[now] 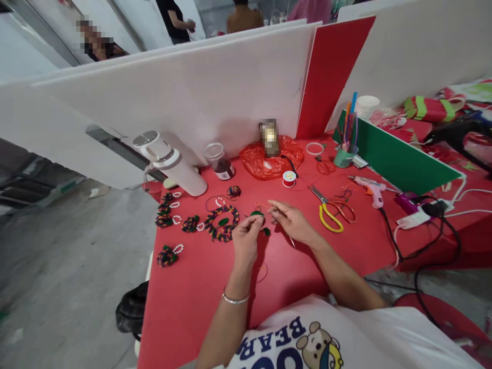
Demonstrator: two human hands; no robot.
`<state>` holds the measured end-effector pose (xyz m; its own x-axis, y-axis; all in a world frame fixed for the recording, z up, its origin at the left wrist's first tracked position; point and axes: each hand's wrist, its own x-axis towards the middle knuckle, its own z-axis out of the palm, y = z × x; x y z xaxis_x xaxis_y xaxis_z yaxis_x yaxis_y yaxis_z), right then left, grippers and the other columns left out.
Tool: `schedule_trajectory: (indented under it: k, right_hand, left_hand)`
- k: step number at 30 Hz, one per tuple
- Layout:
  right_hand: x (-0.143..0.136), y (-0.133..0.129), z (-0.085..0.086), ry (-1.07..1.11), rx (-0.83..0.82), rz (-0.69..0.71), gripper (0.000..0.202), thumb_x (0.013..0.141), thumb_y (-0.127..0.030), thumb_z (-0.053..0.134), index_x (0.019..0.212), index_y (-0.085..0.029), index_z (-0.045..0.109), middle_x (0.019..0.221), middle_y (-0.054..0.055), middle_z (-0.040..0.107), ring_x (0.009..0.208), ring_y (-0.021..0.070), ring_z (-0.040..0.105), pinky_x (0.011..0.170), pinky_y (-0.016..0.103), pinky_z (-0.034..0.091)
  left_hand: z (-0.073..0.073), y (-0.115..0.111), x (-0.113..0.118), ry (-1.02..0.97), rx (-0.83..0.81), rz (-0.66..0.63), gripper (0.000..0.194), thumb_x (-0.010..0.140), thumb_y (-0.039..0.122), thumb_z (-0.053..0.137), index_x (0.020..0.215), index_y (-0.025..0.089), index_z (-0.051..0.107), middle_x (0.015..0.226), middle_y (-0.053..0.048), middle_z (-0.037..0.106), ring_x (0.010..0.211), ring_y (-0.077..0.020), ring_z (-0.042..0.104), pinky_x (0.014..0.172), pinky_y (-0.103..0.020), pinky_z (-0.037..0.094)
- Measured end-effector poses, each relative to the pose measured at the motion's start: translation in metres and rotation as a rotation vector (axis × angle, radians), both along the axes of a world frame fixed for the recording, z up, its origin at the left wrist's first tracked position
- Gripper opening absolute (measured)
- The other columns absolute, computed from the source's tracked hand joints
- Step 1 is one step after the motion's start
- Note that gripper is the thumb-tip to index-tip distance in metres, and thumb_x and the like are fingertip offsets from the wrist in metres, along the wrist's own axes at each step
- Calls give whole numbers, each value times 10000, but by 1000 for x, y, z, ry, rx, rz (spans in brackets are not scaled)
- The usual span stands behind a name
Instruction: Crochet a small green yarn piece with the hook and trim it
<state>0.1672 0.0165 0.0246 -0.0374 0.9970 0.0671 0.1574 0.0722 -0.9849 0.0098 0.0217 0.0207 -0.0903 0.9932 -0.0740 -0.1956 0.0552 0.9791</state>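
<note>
Nearest us, both forearms reach out over the red table [200,287], a silver bangle [235,299] on the left wrist.

Our left hand [246,238] is curled nearly closed, thumb and fingertips pinched on a small green bead piece [257,213]. We hold it raised just off the tabletop, probably so the thin wire trailing from it stays free to work. A second green bit [266,231] lies on the table just beside the hand, at its 3 o'clock.

Our right hand [292,220] sits close at the left hand's 2 o'clock, palm down, fingers loosely extended towards the bead piece. It seems to pinch fine wire, though we cannot tell for sure at this size. The wrists angle inward, so the fingertips nearly meet.

Yellow-handled scissors [328,212] lie near, at 3 o'clock of the right hand, within easy reach.

At 9 o'clock of the left hand lies a beaded wreath [222,223], with smaller beaded clusters [166,215] beyond it towards the table edge.

Further off, at 12 o'clock: a red thread spool [289,178], a red plastic bag [271,163], a glass jar [219,161] and a white flask [172,164] against the white partition [192,92]. A pink glue gun [371,188] rests at 2 o'clock.
</note>
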Motion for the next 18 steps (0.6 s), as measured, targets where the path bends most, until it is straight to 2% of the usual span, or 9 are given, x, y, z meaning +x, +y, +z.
schedule_trajectory:
  k: [2, 4, 7, 9, 12, 15, 18]
  right_hand:
    - [0, 0, -7, 66, -55, 29, 472, 938, -353, 578, 1384, -203, 616, 1033, 61, 748, 740, 136, 702, 652, 266, 591]
    - [-1, -1, -11, 107, -111, 58, 528, 930, -410, 604, 1408, -187, 610, 888, 36, 752, 639, 130, 684, 568, 251, 584]
    - [-1, -3, -10, 60, -123, 99, 540, 960, -460, 572, 1425, -188, 608, 739, -1, 713, 519, 111, 620, 482, 230, 544]
    - [0, -4, -8, -44, -49, 118, 485, 999, -443, 515, 1407, -206, 628, 837, 26, 743, 539, 108, 619, 515, 239, 548]
    - [0, -6, -4, -214, 83, 154, 415, 1037, -392, 466, 1371, -232, 652, 1002, 58, 775, 660, 129, 679, 681, 274, 576]
    - [-1, -8, -3, -272, 77, 143, 367, 1045, -356, 474, 1367, -250, 616, 934, 30, 792, 725, 148, 730, 746, 276, 562]
    - [-3, -11, -3, -238, 53, 91, 250, 1039, -364, 505, 1202, -233, 642, 866, 10, 793, 711, 146, 745, 709, 254, 539]
  left_hand:
    - [-3, 1, -1, -18, -19, 2, 203, 680, 342, 849, 774, 169, 801, 727, -42, 736, 651, -131, 631, 639, -256, 518]
    - [-5, 3, -2, -30, -44, -8, 222, 682, 358, 854, 787, 170, 802, 695, -37, 721, 617, -127, 615, 578, -241, 494]
    - [-8, 4, -2, -49, -67, 1, 240, 677, 373, 863, 794, 172, 804, 690, -38, 720, 609, -128, 612, 548, -230, 480]
    - [-8, 4, -2, -48, -65, 17, 236, 676, 368, 868, 797, 175, 807, 725, -44, 739, 634, -129, 628, 573, -230, 497]
    - [-7, 3, -2, -51, -45, 13, 219, 683, 356, 871, 800, 182, 809, 775, -51, 760, 685, -138, 658, 637, -248, 537]
    - [-5, 2, -4, -71, -46, 0, 200, 701, 351, 863, 801, 186, 809, 765, -45, 761, 675, -136, 662, 662, -259, 550]
    - [-5, 2, -5, -86, -59, -8, 180, 720, 337, 853, 800, 182, 808, 744, -39, 756, 660, -122, 657, 673, -246, 536]
